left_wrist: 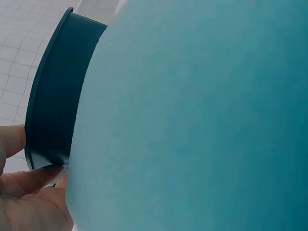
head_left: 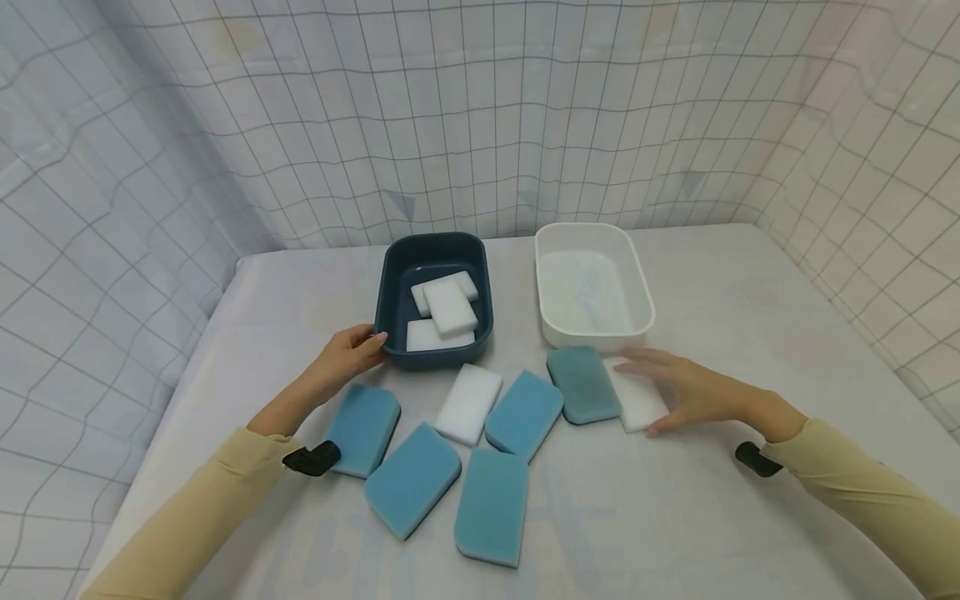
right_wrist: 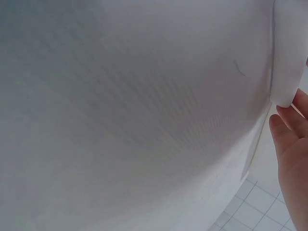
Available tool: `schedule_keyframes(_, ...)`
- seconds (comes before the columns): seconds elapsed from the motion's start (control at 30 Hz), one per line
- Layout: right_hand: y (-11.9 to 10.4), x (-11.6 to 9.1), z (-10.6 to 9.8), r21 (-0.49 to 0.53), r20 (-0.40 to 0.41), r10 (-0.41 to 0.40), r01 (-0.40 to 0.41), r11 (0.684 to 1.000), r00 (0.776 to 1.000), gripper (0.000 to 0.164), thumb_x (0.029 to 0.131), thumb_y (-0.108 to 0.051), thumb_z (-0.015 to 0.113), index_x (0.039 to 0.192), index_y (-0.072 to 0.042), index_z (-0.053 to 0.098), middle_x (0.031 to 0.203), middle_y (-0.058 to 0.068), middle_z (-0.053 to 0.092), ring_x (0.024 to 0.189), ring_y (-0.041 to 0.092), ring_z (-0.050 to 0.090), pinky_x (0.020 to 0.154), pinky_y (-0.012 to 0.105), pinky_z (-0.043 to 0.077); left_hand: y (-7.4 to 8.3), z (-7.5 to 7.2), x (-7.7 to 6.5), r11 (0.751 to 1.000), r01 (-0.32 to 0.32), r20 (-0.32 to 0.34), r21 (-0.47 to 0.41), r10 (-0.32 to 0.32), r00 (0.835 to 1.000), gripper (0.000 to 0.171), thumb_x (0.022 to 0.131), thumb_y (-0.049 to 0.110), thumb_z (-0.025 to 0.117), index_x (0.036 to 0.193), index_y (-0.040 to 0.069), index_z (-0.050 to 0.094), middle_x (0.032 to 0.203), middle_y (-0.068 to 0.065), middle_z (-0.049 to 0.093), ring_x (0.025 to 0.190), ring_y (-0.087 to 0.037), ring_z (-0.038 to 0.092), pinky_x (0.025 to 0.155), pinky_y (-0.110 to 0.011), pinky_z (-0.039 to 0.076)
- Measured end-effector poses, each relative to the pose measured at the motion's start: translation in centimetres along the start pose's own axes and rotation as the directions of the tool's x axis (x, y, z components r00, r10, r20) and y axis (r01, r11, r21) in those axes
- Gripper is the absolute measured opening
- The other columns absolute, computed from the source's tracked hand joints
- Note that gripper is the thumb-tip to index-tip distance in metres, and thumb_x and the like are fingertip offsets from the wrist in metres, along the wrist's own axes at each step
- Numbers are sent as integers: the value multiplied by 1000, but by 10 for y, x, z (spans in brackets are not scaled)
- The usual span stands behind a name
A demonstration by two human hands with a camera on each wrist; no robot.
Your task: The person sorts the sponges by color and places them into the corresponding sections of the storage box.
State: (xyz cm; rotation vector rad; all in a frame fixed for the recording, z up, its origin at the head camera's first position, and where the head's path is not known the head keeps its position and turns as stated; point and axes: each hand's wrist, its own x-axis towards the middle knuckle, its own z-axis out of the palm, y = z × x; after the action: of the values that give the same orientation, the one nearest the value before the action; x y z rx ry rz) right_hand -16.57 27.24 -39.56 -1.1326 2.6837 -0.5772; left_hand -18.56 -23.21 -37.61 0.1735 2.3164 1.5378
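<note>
The left hand (head_left: 352, 357) gripped the dark-blue tub (head_left: 442, 358) by its near-left corner; the left wrist view added fingers underneath. The right hand (head_left: 686, 389), fingers spread, touched a white sponge (head_left: 642, 404) to the tub's near right. Only the head view showed three white sponges (head_left: 452, 307) inside that tub. Right of it stood a white tub (head_left: 600, 340); before it, blue sponges (head_left: 491, 507) and another white one (head_left: 468, 406) lay on the counter (head_left: 675, 517), whose faint marks were too blurred to read.
</note>
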Motion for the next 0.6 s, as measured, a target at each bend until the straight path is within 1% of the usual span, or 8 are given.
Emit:
schedule_keyframes(0.17, -2, 0, -1, -10, 1, -1, 1, 1000, 1000, 85, 69, -42, 81, 138, -9, 45, 146, 18, 37, 133, 39, 35, 101, 57, 41, 0, 1, 0, 1000, 8, 1, -6, -8, 1000, 63, 102, 31, 38, 146, -9, 17, 148, -31, 28, 134, -40, 37, 106, -41, 36)
schedule_keyframes(0.3, -4, 1, -2, -30, 2, 0, 0, 1000, 1000, 82, 69, -40, 81, 136, -8, 47, 144, 19, 38, 132, 39, 37, 101, 57, 42, 0, 1, -1, 1000, 8, 1, -2, -8, 1000, 63, 102, 31, 38, 146, -9, 18, 148, -31, 28, 134, -40, 37, 105, -41, 37)
schedule_keyframes(0.4, -5, 1, -2, -50, 0, 3, -3, 999, 1000, 80, 69, -41, 81, 135, -8, 49, 143, 19, 40, 131, 38, 39, 100, 56, 43, 1, 1, -1, 1000, 7, 5, 2, -7, 1000, 63, 102, 31, 38, 145, -9, 18, 148, -31, 28, 134, -40, 37, 105, -41, 37)
schedule_keyframes(0.6, -4, -3, -3, -56, -19, 3, -4, 998, 1000, 81, 69, -44, 80, 134, -8, 50, 143, 18, 40, 130, 36, 39, 99, 55, 44, 2, 0, -1, 1000, 2, 10, 3, -2, 1000, 62, 102, 30, 37, 145, -10, 17, 147, -32, 28, 134, -41, 37, 106, -42, 36)
